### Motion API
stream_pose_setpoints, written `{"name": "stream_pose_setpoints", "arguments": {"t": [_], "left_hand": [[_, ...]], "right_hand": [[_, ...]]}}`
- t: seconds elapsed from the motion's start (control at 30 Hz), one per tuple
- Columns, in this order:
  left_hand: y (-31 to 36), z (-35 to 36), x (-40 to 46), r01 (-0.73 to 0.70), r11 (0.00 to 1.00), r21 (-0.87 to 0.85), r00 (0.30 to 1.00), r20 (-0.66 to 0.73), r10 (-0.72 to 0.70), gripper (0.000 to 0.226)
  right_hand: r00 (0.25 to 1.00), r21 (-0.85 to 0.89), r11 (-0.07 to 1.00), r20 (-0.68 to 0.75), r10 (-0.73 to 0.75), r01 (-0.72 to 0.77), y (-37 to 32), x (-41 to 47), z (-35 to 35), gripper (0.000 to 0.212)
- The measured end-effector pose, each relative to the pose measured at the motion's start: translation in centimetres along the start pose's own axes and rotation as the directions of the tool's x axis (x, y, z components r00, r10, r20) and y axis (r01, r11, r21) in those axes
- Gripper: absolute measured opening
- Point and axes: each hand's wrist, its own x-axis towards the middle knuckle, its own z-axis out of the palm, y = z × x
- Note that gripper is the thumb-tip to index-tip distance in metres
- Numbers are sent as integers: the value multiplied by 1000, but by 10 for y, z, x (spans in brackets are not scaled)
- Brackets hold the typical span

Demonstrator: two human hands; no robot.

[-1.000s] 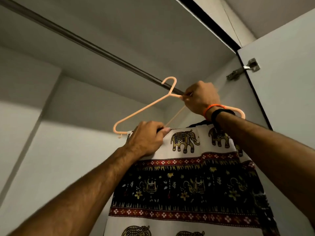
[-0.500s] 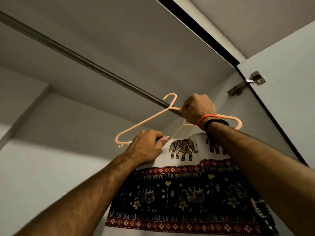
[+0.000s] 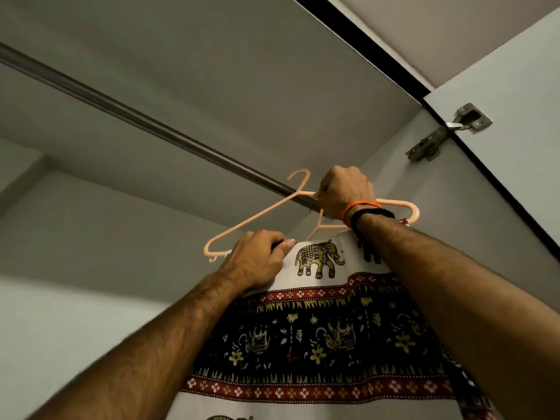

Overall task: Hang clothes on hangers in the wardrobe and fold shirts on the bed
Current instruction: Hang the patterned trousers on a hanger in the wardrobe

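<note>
Under the wardrobe rail [image 3: 169, 136], the right hand [image 3: 345, 192] grips the peach hanger [image 3: 257, 218] near its hook while the left hand [image 3: 257, 262], at seven o'clock from it, pinches the elephant-print garment [image 3: 321, 328] draped on the hanger.

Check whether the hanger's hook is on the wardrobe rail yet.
Cannot tell. The hook overlaps the rail in this view, while the right hand grips the hanger.
</note>
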Motion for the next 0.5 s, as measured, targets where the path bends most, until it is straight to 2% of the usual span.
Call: {"name": "stream_pose_setpoints", "arguments": {"t": [0.2, 0.33, 0.5], "left_hand": [[-13, 7, 18, 54, 998, 23, 998, 16, -54, 37], [-17, 15, 11, 58, 998, 10, 998, 26, -58, 36], [-18, 31, -4, 62, 998, -6, 990, 125, -61, 37]], "right_hand": [[999, 3, 1000, 32, -17, 17, -4, 14, 23, 28], [999, 37, 999, 44, 2, -4, 3, 15, 31, 24], [995, 53, 998, 96, 19, -24, 16, -3, 41, 21]]}}
